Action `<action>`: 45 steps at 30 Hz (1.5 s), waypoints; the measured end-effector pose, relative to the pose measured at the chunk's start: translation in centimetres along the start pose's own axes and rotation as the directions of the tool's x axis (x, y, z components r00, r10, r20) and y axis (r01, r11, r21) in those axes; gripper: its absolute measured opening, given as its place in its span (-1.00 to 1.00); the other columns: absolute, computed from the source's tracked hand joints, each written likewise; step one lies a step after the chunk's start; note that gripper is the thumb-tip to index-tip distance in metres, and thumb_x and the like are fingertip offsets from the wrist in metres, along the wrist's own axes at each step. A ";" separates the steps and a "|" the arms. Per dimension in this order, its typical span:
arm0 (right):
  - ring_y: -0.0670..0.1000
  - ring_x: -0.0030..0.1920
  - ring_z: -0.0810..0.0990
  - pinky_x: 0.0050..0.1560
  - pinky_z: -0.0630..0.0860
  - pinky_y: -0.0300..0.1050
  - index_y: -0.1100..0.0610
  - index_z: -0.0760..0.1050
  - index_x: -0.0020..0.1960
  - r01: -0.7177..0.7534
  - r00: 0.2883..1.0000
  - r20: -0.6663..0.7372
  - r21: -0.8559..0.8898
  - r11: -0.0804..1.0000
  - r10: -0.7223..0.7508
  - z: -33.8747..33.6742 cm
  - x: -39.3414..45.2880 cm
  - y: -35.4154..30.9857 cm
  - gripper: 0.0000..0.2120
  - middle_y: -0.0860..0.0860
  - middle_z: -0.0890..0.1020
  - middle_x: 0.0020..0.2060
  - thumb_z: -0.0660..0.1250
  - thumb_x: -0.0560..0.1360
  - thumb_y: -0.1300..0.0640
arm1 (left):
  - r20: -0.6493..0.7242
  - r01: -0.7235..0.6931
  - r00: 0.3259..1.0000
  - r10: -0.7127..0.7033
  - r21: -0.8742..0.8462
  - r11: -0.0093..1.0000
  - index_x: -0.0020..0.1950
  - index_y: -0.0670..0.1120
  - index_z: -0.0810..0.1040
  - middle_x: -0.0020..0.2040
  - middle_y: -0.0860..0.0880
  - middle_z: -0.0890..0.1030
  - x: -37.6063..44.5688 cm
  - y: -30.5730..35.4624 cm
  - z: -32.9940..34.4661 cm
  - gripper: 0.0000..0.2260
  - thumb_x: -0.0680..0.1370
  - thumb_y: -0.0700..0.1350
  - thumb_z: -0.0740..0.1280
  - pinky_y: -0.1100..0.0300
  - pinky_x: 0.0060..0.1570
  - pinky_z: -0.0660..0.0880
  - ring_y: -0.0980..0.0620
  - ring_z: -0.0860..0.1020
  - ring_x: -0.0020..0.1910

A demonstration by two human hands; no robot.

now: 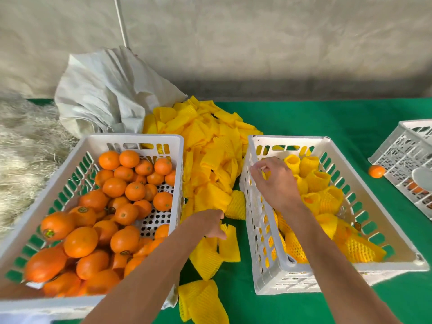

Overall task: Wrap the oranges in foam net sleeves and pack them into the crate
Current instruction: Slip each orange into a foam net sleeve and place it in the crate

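Head view: the left hand (211, 224) pinches a yellow foam net sleeve (228, 242) from the pile between the crates. The right hand (272, 181), fingers curled, reaches into the right crate (254, 232) among wrapped oranges (315, 181); whether it grips one I cannot tell. Bare oranges (112, 206) fill the left crate (131, 139).

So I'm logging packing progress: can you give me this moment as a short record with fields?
left crate: loose bare oranges, partly filled
right crate: sleeved oranges packed along its far and right sides
sleeve pile: yellow foam nets heaped on the green table between the crates
left hand: reaching into the pile, pinching a sleeve
right hand: inside the right crate, fingers curled; grasp unclear
stray orange: beside a third crate
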State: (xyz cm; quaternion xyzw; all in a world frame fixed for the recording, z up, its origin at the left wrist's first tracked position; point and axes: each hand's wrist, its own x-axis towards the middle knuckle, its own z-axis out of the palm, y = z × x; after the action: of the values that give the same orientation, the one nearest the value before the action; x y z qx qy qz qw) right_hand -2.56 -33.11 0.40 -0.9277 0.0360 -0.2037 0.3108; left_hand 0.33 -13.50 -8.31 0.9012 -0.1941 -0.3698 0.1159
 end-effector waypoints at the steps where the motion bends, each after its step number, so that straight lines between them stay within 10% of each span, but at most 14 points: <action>1: -0.01 0.09 0.54 0.09 0.53 -0.01 0.09 0.62 0.03 0.019 0.999 0.044 0.018 1.000 -0.019 1.2 0.6 -0.7 -0.81 -0.03 0.64 0.02 0.35 0.61 -0.03 | -0.012 -0.006 1.000 0.007 0.054 0.999 0.65 0.00 0.20 0.61 -0.08 0.29 0.3 0.1 0.4 -0.28 0.58 0.13 0.43 -0.06 0.43 0.36 -0.16 0.32 0.55; 8: -0.09 -0.02 0.58 0.01 0.54 -0.07 0.06 0.64 0.02 -0.028 0.957 0.290 0.163 0.986 -0.020 6.7 2.8 -2.1 -0.86 -0.10 0.66 -0.03 0.38 0.60 0.01 | -0.146 -0.055 0.984 0.101 0.294 0.954 0.54 -0.12 0.30 0.39 -0.18 0.50 2.6 0.3 0.9 -0.37 0.57 0.04 0.47 -0.03 0.25 0.51 -0.17 0.48 0.37; 15: -0.37 -0.09 0.54 -0.17 0.38 -0.53 0.03 0.65 0.00 -0.109 0.934 0.356 0.244 0.964 0.015 8.1 3.4 -1.2 -0.85 -0.23 0.64 -0.12 0.38 0.60 -0.03 | 0.007 -0.134 0.989 0.148 0.459 0.878 0.58 -0.15 0.24 0.33 -0.19 0.53 3.1 1.5 2.1 -0.33 0.55 -0.14 0.47 0.01 0.03 0.53 -0.17 0.51 0.29; 22: -0.23 -0.02 0.59 -0.10 0.44 -0.35 0.05 0.66 0.05 -0.139 0.911 0.412 0.276 0.951 0.013 7.9 3.0 -1.2 -0.80 -0.13 0.69 -0.05 0.36 0.61 -0.05 | 0.119 -0.103 0.990 0.070 0.305 0.947 0.36 -0.21 0.46 0.24 -0.23 0.55 2.5 2.0 2.5 -0.63 0.57 -0.22 0.41 -0.01 0.02 0.53 -0.19 0.56 0.16; 27: -0.13 0.03 0.60 0.03 0.52 -0.15 0.08 0.62 0.13 -0.098 0.916 0.402 0.249 0.964 -0.011 7.5 2.7 -1.2 -0.81 -0.08 0.67 0.02 0.27 0.67 0.05 | -0.231 -0.174 0.963 0.139 -0.135 0.976 0.12 -0.21 0.63 0.11 -0.17 0.64 1.8 1.8 -1.1 -0.86 0.62 -0.21 0.33 0.02 0.12 0.56 -0.08 0.59 0.08; 30: -0.02 0.13 0.58 0.05 0.48 -0.13 0.08 0.56 0.27 -0.078 0.874 0.486 0.180 0.981 -0.019 7.4 2.5 -1.0 -0.73 -0.01 0.64 0.13 0.11 0.72 0.12 | -0.476 -0.332 0.877 0.057 -0.516 0.789 0.15 -0.16 0.58 0.05 -0.09 0.65 0.6 1.3 -3.6 -0.88 0.62 -0.22 0.33 0.13 -0.04 0.52 0.05 0.57 -0.02; 34: -0.08 0.02 0.59 -0.02 0.49 -0.14 0.01 0.55 0.23 -0.130 0.892 0.452 0.259 0.957 -0.002 7.4 2.5 -1.2 -0.72 -0.07 0.65 0.05 0.12 0.72 -0.04 | -0.483 -0.369 0.824 -0.298 -0.855 0.364 0.14 -0.11 0.58 -0.17 -0.06 0.65 -0.5 1.1 -5.0 -0.81 0.58 -0.07 0.46 0.14 -0.27 0.52 0.04 0.55 -0.26; 37: -0.27 -0.03 0.54 -0.07 0.44 -0.33 -0.06 0.54 0.24 -0.165 0.902 0.431 0.291 0.942 0.025 7.5 2.6 -1.2 -0.71 -0.17 0.62 0.02 0.18 0.67 -0.17 | -0.378 -0.390 0.813 -0.444 -0.918 0.069 0.22 -0.14 0.61 0.02 -0.15 0.71 -0.7 0.8 -6.0 -0.64 0.53 0.03 0.52 -0.15 0.12 0.63 -0.15 0.68 0.02; 41: -0.23 -0.03 0.52 -0.11 0.39 -0.45 -0.05 0.44 0.25 -0.186 0.972 0.202 0.363 0.913 0.118 7.3 3.3 -1.1 -0.78 -0.28 0.53 -0.01 0.18 0.68 -0.11 | -0.254 -0.311 0.941 -0.225 -0.911 -0.270 0.34 -0.08 0.59 0.25 -0.09 0.69 -0.9 0.3 -6.8 -0.50 0.59 0.27 0.33 -0.21 0.35 0.50 -0.13 0.63 0.27; 45: -0.30 0.09 0.51 -0.05 0.40 -0.53 0.01 0.33 0.26 -0.234 0.966 0.039 0.545 0.805 0.255 6.9 3.8 -1.0 -0.82 -0.08 0.51 0.16 0.16 0.70 0.00 | -0.385 -0.368 0.923 -0.002 -0.882 -0.295 0.36 -0.08 0.61 0.31 -0.13 0.65 -1.0 0.1 -6.6 -0.56 0.63 0.19 0.33 -0.11 0.23 0.59 -0.12 0.62 0.30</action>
State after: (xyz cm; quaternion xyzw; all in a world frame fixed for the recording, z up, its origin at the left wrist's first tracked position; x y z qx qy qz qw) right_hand 3.57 -29.18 -2.64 -0.7844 0.1011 -0.1806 0.5846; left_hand 4.35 -12.73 -3.03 0.4461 0.0506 -0.2444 0.8595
